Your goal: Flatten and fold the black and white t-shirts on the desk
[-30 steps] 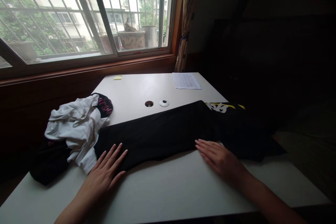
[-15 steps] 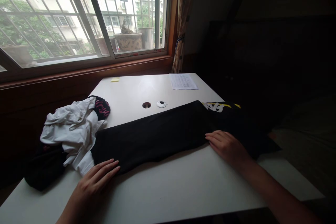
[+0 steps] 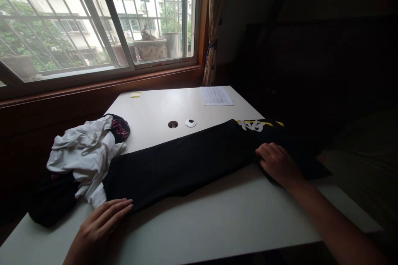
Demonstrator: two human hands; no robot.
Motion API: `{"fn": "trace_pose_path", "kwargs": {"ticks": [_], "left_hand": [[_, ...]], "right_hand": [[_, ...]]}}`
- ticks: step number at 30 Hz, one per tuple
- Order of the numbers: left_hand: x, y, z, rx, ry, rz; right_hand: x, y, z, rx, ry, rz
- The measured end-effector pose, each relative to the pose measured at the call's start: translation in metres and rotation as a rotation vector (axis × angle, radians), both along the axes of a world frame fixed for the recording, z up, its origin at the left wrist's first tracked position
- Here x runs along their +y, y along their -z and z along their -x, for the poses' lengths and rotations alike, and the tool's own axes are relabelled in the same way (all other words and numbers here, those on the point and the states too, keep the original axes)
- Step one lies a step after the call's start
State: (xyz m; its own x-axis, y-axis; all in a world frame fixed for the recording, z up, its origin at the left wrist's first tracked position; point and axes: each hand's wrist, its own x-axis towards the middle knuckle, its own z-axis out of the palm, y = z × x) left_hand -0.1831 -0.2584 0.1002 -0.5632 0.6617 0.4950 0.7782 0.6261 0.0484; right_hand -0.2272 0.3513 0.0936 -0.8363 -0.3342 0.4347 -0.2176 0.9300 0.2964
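Observation:
A long black garment (image 3: 183,163), folded into a strip, lies across the white table, with white lettering and a yellow stripe at its far right part. At its near left corner my left hand (image 3: 101,219) has its fingers together over the edge, thumb hidden, pinching the cloth. My right hand (image 3: 278,163) grips the near edge farther right, fingers curled, a bit of dark cloth bunched beneath. Whether this is trousers or a top, I cannot tell.
A crumpled white and black clothes pile (image 3: 82,145) with pink lettering sits at the left. On the white table (image 3: 217,215) are printed papers (image 3: 217,96), yellow sticky notes (image 3: 135,95), a round cable hole (image 3: 173,124) and its white cover (image 3: 190,123). A barred window (image 3: 102,20) stands behind.
My right hand has shifted right along the garment's edge and its fingers have curled in. My left hand has drawn slightly left and nearer, and the garment's left end has moved with it.

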Motion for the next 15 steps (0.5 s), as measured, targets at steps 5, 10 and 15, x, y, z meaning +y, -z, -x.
{"fn": "trace_pose_path", "kwargs": {"ticks": [5,10,15], "left_hand": [[-0.005,0.001,-0.003,0.007,-0.012,-0.025],[-0.004,0.000,-0.004,-0.001,-0.013,-0.046],[-0.003,0.002,-0.003,-0.001,-0.017,-0.044]], "right_hand": [[0.014,0.001,0.006,-0.050,0.054,-0.017],[0.024,-0.006,0.018,0.032,0.034,0.057],[0.035,-0.005,0.028,0.144,0.024,0.065]]}}
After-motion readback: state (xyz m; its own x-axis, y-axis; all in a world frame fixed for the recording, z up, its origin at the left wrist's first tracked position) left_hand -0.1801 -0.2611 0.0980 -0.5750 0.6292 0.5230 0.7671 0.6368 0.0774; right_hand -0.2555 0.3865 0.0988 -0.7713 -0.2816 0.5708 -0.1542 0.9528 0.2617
